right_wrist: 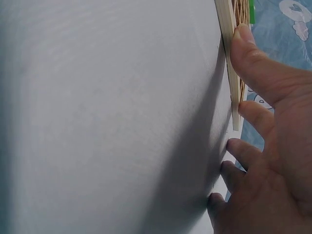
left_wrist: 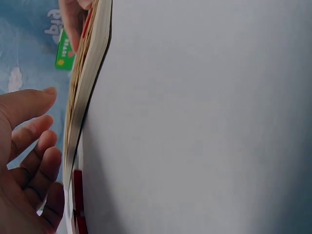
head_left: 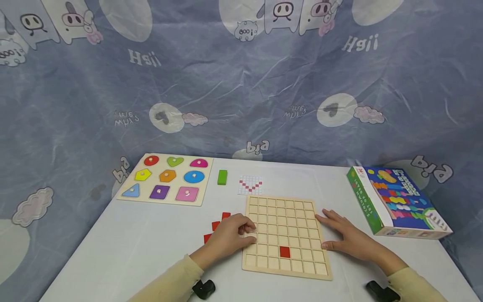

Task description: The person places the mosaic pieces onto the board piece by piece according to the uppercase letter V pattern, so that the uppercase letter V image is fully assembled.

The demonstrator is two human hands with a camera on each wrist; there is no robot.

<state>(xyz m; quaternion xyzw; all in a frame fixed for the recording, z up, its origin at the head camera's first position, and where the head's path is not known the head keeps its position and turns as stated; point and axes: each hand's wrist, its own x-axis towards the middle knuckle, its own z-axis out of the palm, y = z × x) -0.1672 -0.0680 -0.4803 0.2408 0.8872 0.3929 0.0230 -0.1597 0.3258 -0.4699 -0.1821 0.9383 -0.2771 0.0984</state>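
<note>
A wooden grid board point(head_left: 281, 220) lies on the table with one red square point(head_left: 284, 251) in a cell near its lower middle. At the board's left edge, my left hand point(head_left: 231, 235) hovers with loosely bent fingers; thumb and fingertips are apart and I see nothing between them. On the opposite side my right hand point(head_left: 349, 239) touches the board's edge with thumb and index fingertip, fingers spread. The right wrist view shows that thumb point(right_wrist: 243, 46) on the board's rim. Several red pieces point(head_left: 215, 225) lie left of the board, partly hidden by my left hand.
Behind the board lies a small pattern card point(head_left: 250, 185) with red marks in a V. A green block point(head_left: 222, 177) is left of it, then a shape puzzle board point(head_left: 166, 179). A colourful box point(head_left: 400, 201) stands at the right. A patterned cloth hangs behind.
</note>
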